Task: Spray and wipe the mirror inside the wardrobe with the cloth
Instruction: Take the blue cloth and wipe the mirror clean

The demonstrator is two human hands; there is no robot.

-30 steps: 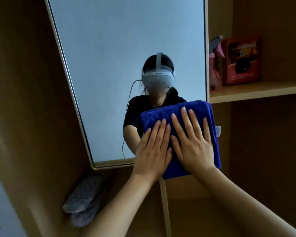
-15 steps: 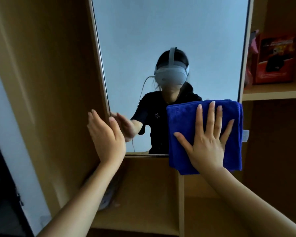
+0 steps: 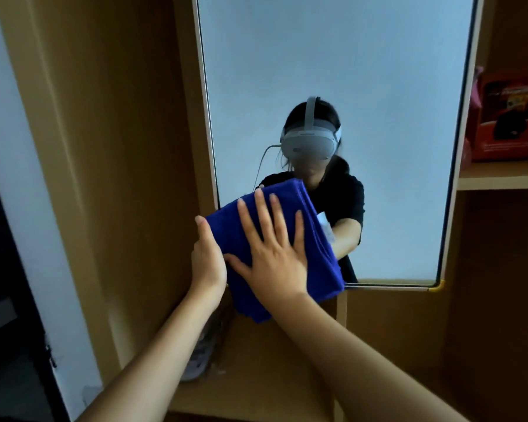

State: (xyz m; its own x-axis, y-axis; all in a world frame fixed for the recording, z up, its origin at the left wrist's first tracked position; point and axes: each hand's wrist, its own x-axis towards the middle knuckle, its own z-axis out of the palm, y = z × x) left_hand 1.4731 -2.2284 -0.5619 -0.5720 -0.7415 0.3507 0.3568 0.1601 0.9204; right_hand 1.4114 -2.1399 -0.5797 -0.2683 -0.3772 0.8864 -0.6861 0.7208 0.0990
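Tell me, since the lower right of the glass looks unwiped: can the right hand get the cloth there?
Probably yes. The right hand lies flat on the cloth at the mirror's lower left, and nothing stands before the glass between.

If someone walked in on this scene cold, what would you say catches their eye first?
The folded blue cloth stands out, held at the mirror's lower left corner: the right hand lies flat on it with fingers spread, and the left hand holds its left edge. Next comes the tall mirror in the wardrobe, reflecting the person in a grey headset. A red box sits on the shelf at the right.
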